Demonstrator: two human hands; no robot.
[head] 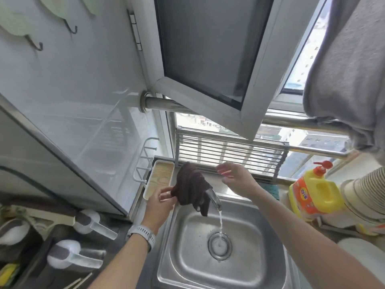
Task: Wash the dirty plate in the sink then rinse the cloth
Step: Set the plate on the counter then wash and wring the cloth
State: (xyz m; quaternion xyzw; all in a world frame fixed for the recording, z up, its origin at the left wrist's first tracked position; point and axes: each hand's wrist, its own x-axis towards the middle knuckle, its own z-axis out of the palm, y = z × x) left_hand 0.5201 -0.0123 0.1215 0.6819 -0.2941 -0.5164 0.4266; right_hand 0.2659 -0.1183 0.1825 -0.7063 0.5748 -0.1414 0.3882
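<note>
A dark brown cloth (191, 186) hangs draped over the tap (214, 198) above the steel sink (187, 257). My left hand (161, 202) pinches the cloth's lower left edge. Just right of the cloth, my right hand (234, 177) hovers with its fingers spread and nothing in it. A thin stream of water (220, 224) runs from the tap into the drain (219, 245). The basin holds no plate; a white plate's edge (362, 259) shows at the far right.
A yellow detergent bottle (316, 195) and a stack of bowls (364, 197) stand right of the sink. A roll-up drying rack (229, 151) leans on the window sill. A wooden-bottomed tray (159, 180) sits left of the tap. White scoops (91, 223) lie at the left.
</note>
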